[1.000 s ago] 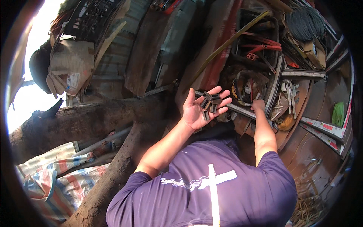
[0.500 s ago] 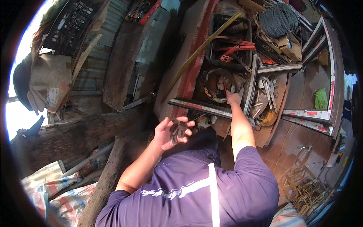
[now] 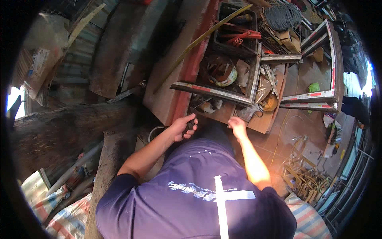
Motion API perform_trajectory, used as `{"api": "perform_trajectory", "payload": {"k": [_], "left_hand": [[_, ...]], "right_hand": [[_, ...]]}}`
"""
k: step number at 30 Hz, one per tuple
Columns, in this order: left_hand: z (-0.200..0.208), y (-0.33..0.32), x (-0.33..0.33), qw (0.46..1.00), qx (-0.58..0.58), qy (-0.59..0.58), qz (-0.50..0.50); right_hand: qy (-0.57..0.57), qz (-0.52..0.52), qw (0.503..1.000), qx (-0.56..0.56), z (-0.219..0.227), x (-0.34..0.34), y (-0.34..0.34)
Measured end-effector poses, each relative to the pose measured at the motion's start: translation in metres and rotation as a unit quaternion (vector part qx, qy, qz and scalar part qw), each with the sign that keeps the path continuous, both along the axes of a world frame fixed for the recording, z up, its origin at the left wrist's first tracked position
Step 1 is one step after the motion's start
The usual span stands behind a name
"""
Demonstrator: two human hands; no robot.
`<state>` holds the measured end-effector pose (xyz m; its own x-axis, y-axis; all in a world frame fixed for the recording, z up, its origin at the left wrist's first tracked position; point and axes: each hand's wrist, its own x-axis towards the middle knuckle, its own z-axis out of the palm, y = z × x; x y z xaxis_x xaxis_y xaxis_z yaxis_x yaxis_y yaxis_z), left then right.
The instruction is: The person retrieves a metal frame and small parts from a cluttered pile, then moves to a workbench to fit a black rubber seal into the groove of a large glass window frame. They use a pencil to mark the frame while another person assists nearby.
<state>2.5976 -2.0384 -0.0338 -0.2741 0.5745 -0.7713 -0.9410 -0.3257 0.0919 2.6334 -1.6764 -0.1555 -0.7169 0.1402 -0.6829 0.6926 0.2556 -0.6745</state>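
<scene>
My left hand (image 3: 185, 128) is closed around several small dark brown block-shaped pieces (image 3: 190, 126), mostly hidden by the fingers. To its right, my right hand (image 3: 238, 128) is held in front of the low work surface with its fingers curled in. Whatever is between those fingers, if anything, is too small to make out. Beyond both hands lies a dark frame section (image 3: 215, 91) with a pale, red-marked edge. Behind that section stands a round tub (image 3: 227, 83) with brownish contents.
A black crate (image 3: 223, 47) holds red bars (image 3: 244, 35). A long yellowish strip (image 3: 199, 41) leans across its left side. Another window-like frame (image 3: 333, 67) stands at right. A thick log (image 3: 59, 126) lies at left, and a wire coil (image 3: 283, 16) sits at the back.
My right hand has left the tub and come back toward my body. My left hand, spread under the dark pieces before, has closed around them. The view has shifted slightly right.
</scene>
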Motion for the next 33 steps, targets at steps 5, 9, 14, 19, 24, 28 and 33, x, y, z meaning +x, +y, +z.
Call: {"api": "perform_trajectory", "payload": {"k": [5, 9, 14, 19, 24, 28, 33], "left_hand": [[-0.028, 0.045, 0.013, 0.994, 0.030, 0.008, -0.108], [-0.043, 0.111, 0.023, 0.972, 0.175, -0.013, -0.154], [-0.029, 0.192, 0.037, 0.981, 0.183, -0.030, -0.055], [0.011, 0.223, 0.050, 0.986, 0.144, -0.076, -0.041], [0.029, 0.278, 0.065, 0.994, 0.026, -0.073, -0.075], [0.022, 0.343, 0.073, 0.993, 0.020, -0.068, -0.095], [0.021, 0.464, 0.112, 0.992, -0.035, -0.004, -0.118]], "right_hand": [[-0.026, -0.044, 0.995, -0.088, 0.092, 0.063, -0.044], [0.133, -0.078, 0.974, -0.167, 0.137, 0.061, -0.073], [0.253, 0.138, 0.938, 0.194, 0.188, 0.063, -0.050], [0.300, 0.133, 0.912, 0.245, 0.196, 0.087, -0.011], [0.371, 0.044, 0.897, 0.236, 0.172, 0.123, 0.028], [0.410, 0.065, 0.879, 0.235, 0.150, 0.138, 0.092], [0.409, 0.038, 0.886, 0.217, 0.134, 0.179, 0.205]]}}
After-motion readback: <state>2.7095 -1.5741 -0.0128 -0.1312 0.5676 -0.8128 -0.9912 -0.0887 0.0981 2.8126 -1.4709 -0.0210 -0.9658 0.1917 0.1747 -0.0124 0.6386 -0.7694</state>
